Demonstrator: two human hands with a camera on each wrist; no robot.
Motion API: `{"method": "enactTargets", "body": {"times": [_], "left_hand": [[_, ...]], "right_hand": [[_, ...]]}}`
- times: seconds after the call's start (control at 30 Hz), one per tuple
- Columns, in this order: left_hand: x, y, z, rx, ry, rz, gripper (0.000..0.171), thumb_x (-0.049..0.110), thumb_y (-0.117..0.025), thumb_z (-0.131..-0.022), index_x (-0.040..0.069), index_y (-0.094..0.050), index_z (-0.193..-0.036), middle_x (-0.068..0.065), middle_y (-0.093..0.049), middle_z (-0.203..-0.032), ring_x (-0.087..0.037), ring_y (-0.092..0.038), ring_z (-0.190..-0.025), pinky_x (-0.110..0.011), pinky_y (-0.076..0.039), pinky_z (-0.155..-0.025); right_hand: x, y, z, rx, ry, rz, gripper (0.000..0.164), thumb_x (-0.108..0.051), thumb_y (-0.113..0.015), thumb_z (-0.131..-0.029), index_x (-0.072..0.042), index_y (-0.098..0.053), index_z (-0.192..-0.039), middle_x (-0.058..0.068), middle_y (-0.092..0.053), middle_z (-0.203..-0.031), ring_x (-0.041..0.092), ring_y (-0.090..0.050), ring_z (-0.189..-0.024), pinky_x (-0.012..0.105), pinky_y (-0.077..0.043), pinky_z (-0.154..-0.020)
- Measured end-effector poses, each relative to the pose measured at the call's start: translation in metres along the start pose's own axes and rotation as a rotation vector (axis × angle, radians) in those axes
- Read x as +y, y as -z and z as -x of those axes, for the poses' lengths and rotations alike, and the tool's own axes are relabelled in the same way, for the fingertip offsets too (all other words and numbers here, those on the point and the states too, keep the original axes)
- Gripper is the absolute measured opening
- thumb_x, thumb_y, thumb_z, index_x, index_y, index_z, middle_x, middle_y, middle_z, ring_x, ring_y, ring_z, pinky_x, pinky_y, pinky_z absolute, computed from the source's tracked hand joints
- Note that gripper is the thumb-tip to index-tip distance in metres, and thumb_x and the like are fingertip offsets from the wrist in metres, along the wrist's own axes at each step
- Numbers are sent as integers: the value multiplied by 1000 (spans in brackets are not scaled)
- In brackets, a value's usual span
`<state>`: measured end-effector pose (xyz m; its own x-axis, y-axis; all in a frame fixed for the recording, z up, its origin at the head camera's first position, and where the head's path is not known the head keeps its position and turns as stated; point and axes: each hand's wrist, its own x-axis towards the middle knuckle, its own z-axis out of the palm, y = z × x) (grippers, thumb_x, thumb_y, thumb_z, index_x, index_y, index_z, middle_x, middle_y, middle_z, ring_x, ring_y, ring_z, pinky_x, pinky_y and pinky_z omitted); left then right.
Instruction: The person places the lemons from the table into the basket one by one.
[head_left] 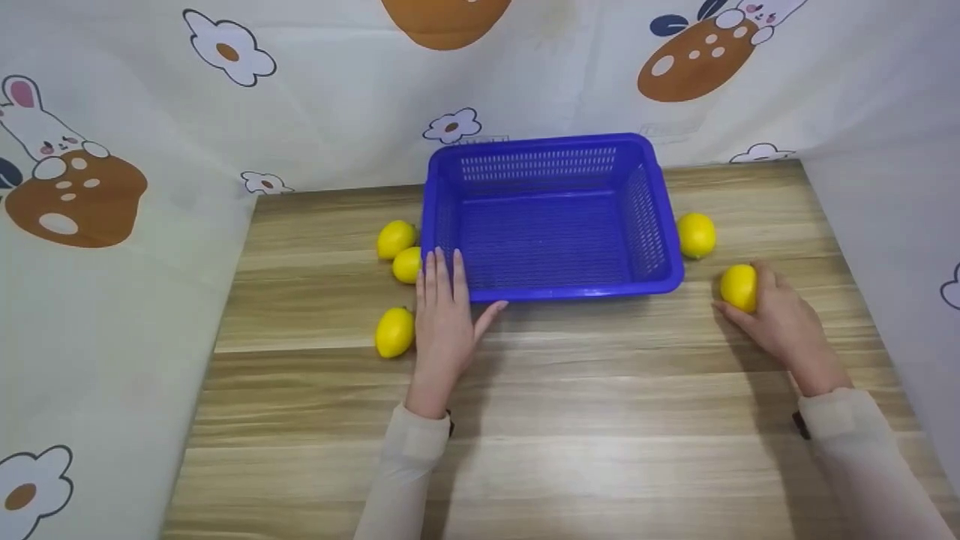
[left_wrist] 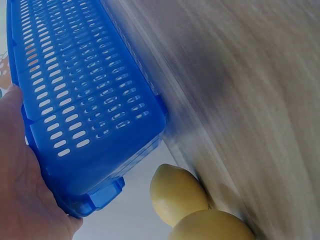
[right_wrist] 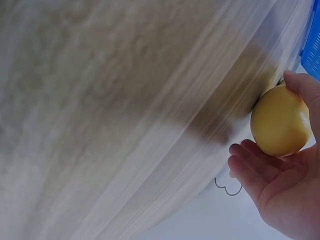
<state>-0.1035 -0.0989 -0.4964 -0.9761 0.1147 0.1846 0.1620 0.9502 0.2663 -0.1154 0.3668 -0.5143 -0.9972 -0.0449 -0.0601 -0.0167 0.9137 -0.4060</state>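
Observation:
A blue plastic basket (head_left: 540,292) with slotted walls stands upright at the back of the wooden table. My left hand (head_left: 444,330) rests on its front left corner, fingers straight over the rim and thumb spread along the front. The left wrist view shows the basket's slotted side (left_wrist: 90,100) beside that hand. To the right of the basket, my right hand (head_left: 787,319) holds a lemon (head_left: 739,288) between thumb and fingers. From the right wrist, the held lemon (right_wrist: 280,120) shows the thumb at one side and curled fingers at the other.
Another lemon (head_left: 697,235) lies against the basket's right side. Left of the basket are two lemons close together, a rear one (head_left: 395,240) and a nearer one (head_left: 407,265), and a third lemon (head_left: 394,332) beside my left hand. Patterned cloth (head_left: 337,90) hangs behind the table (head_left: 585,420).

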Motion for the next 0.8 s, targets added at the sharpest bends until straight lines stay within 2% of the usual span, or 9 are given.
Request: {"method": "enactTargets", "body": {"times": [0.17, 0.4, 0.8], "left_hand": [[-1, -1, 0, 2, 0, 4, 101, 65, -56, -101, -3, -20, -166, -33, -17, -171, -43, -17, -161, -51, -12, -133], [-1, -2, 1, 46, -17, 5, 99, 63, -58, -101, -5, -25, -165, -33, -22, -169, -43, -22, -160, -53, -17, -132], [-1, -2, 1, 55, -20, 32, 99, 63, -59, -100, -5, -25, -164, -33, -20, -170, -44, -21, -160, -54, -16, -132]], "right_hand": [[0, -1, 2, 7, 9, 20, 88, -36, -71, -101, 18, -26, -153, 50, -50, -123, 59, -59, -93, 75, -50, -76], [-1, -3, 4, 48, 46, 57, 84, -32, -76, -98, 19, -32, -147, 49, -52, -117, 60, -62, -85, 76, -51, -68], [-5, 5, 7, 54, 33, 72, 84, -34, -74, -98, 21, -32, -146, 49, -53, -112, 60, -61, -84, 76, -51, -69]]}}
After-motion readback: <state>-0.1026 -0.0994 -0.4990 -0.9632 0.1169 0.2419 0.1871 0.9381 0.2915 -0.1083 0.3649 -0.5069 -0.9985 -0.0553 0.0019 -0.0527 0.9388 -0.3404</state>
